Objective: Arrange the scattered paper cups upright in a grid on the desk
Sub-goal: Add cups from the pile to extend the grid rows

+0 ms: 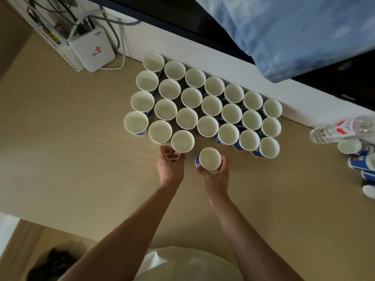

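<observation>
Curled left grip (pixel 169 167) round grid's near cup (pixel 182 141), right grip (pixel 215 171) round a loose cup (pixel 210 159), over pale wood bench (pixel 81 149) against white wall (pixel 203 63).

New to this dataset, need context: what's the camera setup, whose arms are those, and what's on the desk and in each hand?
No machine here: a person works with two bare hands. The single picture comes from a wide-angle camera worn on the head, looking forward and down, so both forearms enter from the bottom. On the desk stands a grid of upright paper cups, white inside, blue outside: three full rows by the wall and a fourth started. The left hand grips the end cup of that fourth row; the right hand holds another cup upright just beside it, near the next gap. At the right edge lie a clear water bottle and some loose cups. A white router box sits at the back left.
</observation>
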Available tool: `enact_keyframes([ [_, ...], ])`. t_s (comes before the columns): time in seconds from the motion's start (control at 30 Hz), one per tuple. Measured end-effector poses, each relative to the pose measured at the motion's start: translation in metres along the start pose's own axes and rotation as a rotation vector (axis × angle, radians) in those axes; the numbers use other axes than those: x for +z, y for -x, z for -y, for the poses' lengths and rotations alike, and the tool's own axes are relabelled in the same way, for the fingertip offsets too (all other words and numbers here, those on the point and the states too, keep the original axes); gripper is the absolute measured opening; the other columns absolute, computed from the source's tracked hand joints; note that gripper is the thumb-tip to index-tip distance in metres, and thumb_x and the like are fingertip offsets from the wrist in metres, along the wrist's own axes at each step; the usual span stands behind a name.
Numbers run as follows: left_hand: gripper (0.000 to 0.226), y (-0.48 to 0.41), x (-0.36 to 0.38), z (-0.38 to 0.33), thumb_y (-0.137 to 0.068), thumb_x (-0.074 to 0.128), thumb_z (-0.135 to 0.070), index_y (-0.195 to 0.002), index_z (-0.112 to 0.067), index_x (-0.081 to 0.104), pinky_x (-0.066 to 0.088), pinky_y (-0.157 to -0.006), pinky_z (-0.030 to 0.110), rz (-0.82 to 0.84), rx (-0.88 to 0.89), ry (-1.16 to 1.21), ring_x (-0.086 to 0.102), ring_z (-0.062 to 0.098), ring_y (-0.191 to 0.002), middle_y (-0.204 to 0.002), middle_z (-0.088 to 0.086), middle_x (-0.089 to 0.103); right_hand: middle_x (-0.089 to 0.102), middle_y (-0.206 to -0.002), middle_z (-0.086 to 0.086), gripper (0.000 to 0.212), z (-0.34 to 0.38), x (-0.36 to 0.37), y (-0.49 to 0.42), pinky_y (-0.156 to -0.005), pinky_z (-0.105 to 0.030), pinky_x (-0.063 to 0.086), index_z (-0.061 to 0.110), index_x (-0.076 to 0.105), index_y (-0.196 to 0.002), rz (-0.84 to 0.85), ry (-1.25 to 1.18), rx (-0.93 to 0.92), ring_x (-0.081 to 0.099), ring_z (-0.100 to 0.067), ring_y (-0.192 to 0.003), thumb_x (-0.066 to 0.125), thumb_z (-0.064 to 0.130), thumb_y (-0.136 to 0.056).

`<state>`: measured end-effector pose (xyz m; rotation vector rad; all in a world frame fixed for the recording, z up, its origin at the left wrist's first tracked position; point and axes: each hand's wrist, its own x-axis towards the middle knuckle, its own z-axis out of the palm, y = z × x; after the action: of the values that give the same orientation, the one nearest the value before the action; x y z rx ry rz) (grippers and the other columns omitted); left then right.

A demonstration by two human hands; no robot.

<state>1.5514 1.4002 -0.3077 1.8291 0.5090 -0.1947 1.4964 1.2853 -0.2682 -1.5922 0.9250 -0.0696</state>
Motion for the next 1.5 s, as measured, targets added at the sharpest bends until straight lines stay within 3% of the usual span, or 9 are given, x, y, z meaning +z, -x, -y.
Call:
enact_keyframes([
  [0.2,0.033,0.012,-0.008,0.000,-0.080,0.077,-0.010,-0.099,-0.015,0.051,0.047,-0.061,0.010,0.023,-0.031,-0.027,0.067,0.011,-0.079,-0.095,-0.001,0.064,0.061,-0.111,0.008,0.067,0.006,0.013,-0.008,-0.075,-0.007,0.046,0.019,0.049,-0.129,-0.029,-0.016,0.004,0.059,0.008,-0.090,0.081,0.000,-0.074],
  [0.5,0.030,0.019,-0.016,0.005,-0.080,0.077,-0.007,-0.101,-0.009,0.055,0.051,-0.062,0.015,0.069,-0.020,-0.055,0.063,-0.003,-0.069,-0.091,-0.001,0.065,0.057,-0.131,-0.002,0.069,0.012,0.018,-0.016,-0.073,-0.002,0.046,0.015,0.043,-0.141,-0.052,-0.131,0.033,0.054,-0.012,-0.124,0.068,-0.010,-0.082],
  [0.7,0.029,0.017,-0.020,0.002,-0.081,0.077,-0.009,-0.101,-0.011,0.056,0.051,-0.062,0.013,0.095,0.003,-0.069,0.063,-0.005,-0.070,-0.091,-0.003,0.064,0.058,-0.124,0.010,0.066,0.010,0.018,-0.018,-0.074,-0.001,0.045,0.024,0.044,-0.137,-0.048,-0.110,0.054,0.054,0.002,-0.116,0.070,-0.005,-0.083],
  [0.83,0.028,0.016,-0.025,-0.001,-0.082,0.077,-0.010,-0.102,-0.011,0.057,0.050,-0.061,0.011,0.117,0.001,-0.069,0.063,-0.005,-0.071,-0.093,-0.003,0.065,0.058,-0.133,0.002,0.069,0.004,0.012,-0.013,-0.077,-0.010,0.051,0.017,0.043,-0.139,-0.047,-0.124,0.070,0.053,-0.008,-0.126,0.065,-0.012,-0.080],
  [1.0,0.025,0.026,-0.033,-0.006,-0.082,0.076,-0.011,-0.098,-0.013,0.058,0.046,-0.059,0.008,0.144,0.002,-0.063,0.063,-0.004,-0.072,-0.091,-0.003,0.066,0.053,-0.132,0.003,0.070,-0.012,-0.010,0.002,-0.101,-0.036,0.049,0.027,0.044,-0.135,-0.111,-0.114,0.135,0.052,-0.012,-0.128,0.074,0.000,-0.077],
  [1.1,0.020,0.037,-0.038,-0.008,-0.083,0.076,-0.010,-0.093,-0.014,0.059,0.045,-0.060,0.008,0.173,0.019,-0.056,0.063,-0.001,-0.072,-0.089,0.000,0.068,0.056,-0.129,-0.002,0.065,-0.015,-0.021,0.015,-0.095,-0.032,0.050,0.027,0.046,-0.130,-0.176,-0.179,0.154,0.057,-0.015,-0.123,0.074,-0.002,-0.079],
  [1.3,0.016,0.072,-0.048,-0.013,-0.085,0.075,-0.010,-0.088,-0.017,0.061,0.049,-0.066,0.019,0.306,0.073,-0.044,0.068,0.013,-0.079,-0.085,-0.001,0.069,0.062,-0.122,-0.011,0.064,-0.021,-0.043,0.052,-0.097,-0.045,0.052,0.017,0.054,-0.126,-0.248,-0.364,0.207,0.064,-0.023,-0.111,0.080,-0.001,-0.070],
  [1.43,0.016,0.095,-0.053,-0.010,-0.084,0.075,-0.006,-0.086,-0.017,0.062,0.047,-0.063,0.012,0.414,0.124,-0.049,0.066,0.015,-0.075,-0.081,0.000,0.069,0.062,-0.116,-0.022,0.070,-0.023,-0.055,0.077,-0.068,-0.025,0.057,0.009,0.053,-0.123,-0.317,-0.532,0.196,0.063,-0.019,-0.090,0.071,0.009,-0.055],
  [1.5,0.019,0.104,-0.052,-0.008,-0.082,0.075,-0.002,-0.083,-0.016,0.063,0.048,-0.061,0.014,0.483,0.123,-0.055,0.066,0.019,-0.072,-0.076,-0.001,0.068,0.062,-0.110,-0.021,0.075,-0.026,-0.064,0.088,-0.062,-0.023,0.055,0.005,0.052,-0.125,-0.344,-0.609,0.194,0.062,-0.020,-0.086,0.071,0.008,-0.053],
])
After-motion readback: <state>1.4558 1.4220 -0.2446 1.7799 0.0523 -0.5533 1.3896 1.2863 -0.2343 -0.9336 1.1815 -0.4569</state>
